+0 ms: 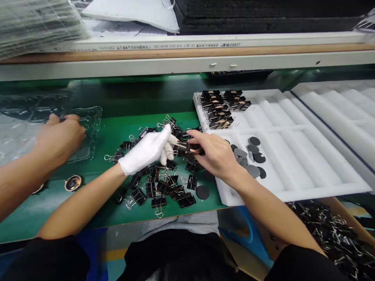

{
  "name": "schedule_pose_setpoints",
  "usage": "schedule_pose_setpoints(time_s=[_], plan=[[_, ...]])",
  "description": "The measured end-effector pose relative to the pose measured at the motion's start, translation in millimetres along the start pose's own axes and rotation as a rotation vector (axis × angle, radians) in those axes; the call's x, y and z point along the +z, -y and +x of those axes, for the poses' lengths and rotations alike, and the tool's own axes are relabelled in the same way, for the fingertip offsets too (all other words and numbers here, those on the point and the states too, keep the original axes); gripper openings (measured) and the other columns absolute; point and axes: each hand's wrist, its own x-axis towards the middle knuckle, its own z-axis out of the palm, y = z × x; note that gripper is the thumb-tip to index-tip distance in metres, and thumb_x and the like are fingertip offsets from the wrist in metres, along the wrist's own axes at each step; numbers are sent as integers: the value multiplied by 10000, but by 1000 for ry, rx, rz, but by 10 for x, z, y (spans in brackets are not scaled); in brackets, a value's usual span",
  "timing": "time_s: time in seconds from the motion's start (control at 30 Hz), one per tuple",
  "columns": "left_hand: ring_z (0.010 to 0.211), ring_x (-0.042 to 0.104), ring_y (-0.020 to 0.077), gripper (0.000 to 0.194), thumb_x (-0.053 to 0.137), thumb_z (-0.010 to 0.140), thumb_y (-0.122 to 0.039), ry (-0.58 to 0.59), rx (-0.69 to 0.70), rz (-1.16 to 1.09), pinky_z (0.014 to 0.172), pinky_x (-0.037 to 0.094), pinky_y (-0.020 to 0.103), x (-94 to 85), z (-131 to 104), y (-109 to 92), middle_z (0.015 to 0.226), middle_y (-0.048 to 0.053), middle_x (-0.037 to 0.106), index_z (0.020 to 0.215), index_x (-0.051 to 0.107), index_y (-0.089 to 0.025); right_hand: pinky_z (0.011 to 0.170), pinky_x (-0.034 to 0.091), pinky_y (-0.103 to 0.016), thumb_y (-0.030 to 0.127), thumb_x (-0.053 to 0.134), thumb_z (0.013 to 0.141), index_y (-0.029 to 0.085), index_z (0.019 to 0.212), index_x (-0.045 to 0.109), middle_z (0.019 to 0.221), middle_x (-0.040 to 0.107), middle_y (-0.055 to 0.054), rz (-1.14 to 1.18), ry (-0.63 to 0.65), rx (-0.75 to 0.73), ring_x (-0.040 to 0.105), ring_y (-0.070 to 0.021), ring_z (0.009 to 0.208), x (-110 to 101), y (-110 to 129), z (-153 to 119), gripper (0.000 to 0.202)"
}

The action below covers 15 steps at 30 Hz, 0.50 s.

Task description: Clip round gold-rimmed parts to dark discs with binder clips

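My left hand, in a white glove, is closed on the wire handles of a black binder clip. Bare, my right hand pinches the body of that binder clip, which has something copper-coloured at its edge. Both hands meet over a pile of black binder clips on the green table. A loose black disc lies right of the pile. To the right, a white foam tray bears rows of clips at its upper left and several dark discs in its lower left.
Another person's hand is over a clear plastic tray at left. A round piece lies nearby. A second white tray is at far right, a box of clips below. A shelf edge crosses behind.
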Motion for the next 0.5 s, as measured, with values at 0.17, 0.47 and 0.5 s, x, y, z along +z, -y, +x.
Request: schedule_pose_setpoints(time_s=[0.17,0.47,0.5], plan=[[568,607,105,429,518,1006,-547,18,58,105,588,503,233,111,-54,-63,649,-16,665,866,676,-174,856,476,-408,13,484,962,209,1510,471,1188,770,-95,-284,-117,-185,721,-253,1074,-95,21,-34,581],[836,720,158,415,636,929,-483,-235,297,241,741,572,276,165,-74,94,1021,48,785,1214,715,-192,957,590,-458,431,771,890,277,1535,452,1376,667,-118,645,341,579,693,-287,1176,-519,-3,-5,737],[825,719,155,416,634,931,-480,-242,302,241,735,572,276,178,-71,114,1005,43,784,1225,710,-195,933,597,-445,420,771,888,270,1484,521,1324,700,-107,689,394,609,709,-279,1129,-511,-17,13,663]])
